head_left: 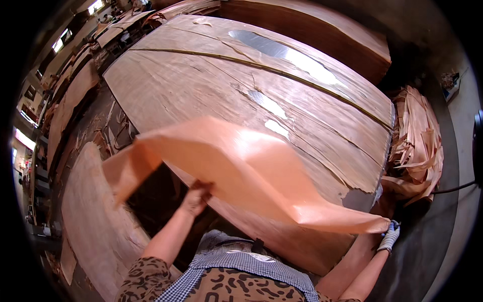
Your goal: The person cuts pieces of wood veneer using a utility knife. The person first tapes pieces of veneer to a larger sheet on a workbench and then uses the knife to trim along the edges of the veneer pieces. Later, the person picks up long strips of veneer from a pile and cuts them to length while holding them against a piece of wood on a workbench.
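Note:
A thin orange-tan sheet of wood veneer point(229, 161) arches in the air in front of me, its left end folded downward and blurred. At its near edge my bare left hand point(196, 198) is closed, fingertips partly hidden. My right hand point(389, 236), in a striped glove, pinches the sheet's narrow right end. Below and beyond the sheet lies a broad worktable covered in pale veneer point(166, 83). That layer has long cracks and ragged holes, with a shiny metallic surface point(259, 44) showing through.
A tall veneer stack point(322, 27) stands behind the table. Crumpled veneer scraps point(417, 143) are heaped at the right, beside a dark cable point(455, 188). A curved pile of pale sheets point(95, 221) stands near my left, with more stacks point(74, 108) farther left.

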A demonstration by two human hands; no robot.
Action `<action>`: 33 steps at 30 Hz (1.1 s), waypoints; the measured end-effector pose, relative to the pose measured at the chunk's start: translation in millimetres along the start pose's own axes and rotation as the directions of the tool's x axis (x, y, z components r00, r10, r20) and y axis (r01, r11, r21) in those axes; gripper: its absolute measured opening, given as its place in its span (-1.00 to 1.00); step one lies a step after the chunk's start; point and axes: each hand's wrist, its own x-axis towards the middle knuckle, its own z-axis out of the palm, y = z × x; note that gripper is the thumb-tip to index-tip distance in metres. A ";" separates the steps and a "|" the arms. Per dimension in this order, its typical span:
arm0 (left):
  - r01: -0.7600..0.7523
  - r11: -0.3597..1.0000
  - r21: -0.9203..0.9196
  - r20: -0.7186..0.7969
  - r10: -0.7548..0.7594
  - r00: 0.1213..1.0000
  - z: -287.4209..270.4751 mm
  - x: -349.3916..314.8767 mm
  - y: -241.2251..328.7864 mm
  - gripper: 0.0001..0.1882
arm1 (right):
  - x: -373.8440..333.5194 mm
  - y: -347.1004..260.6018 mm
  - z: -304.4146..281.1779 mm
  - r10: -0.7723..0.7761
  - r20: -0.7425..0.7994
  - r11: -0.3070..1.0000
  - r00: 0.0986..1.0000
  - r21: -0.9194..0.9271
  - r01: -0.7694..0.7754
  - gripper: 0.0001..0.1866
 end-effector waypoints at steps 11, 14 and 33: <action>0.201 0.927 -0.316 -0.187 -0.268 0.945 -83.1 53.1 46.7 -0.51 | -357.2 -40.4 202.6 0.434 0.679 0.846 0.593 -0.081 -0.527 -0.85; 0.134 0.961 -0.240 -0.387 -0.221 0.895 -123.6 64.7 121.6 -0.53 | -423.3 -3.6 231.8 0.532 0.731 0.585 0.428 0.049 -0.810 -0.74; 0.402 0.914 -0.045 -0.420 -0.383 0.823 -255.0 143.2 164.8 -0.63 | -443.2 24.8 311.5 0.509 0.562 0.110 0.652 0.709 -0.696 -0.91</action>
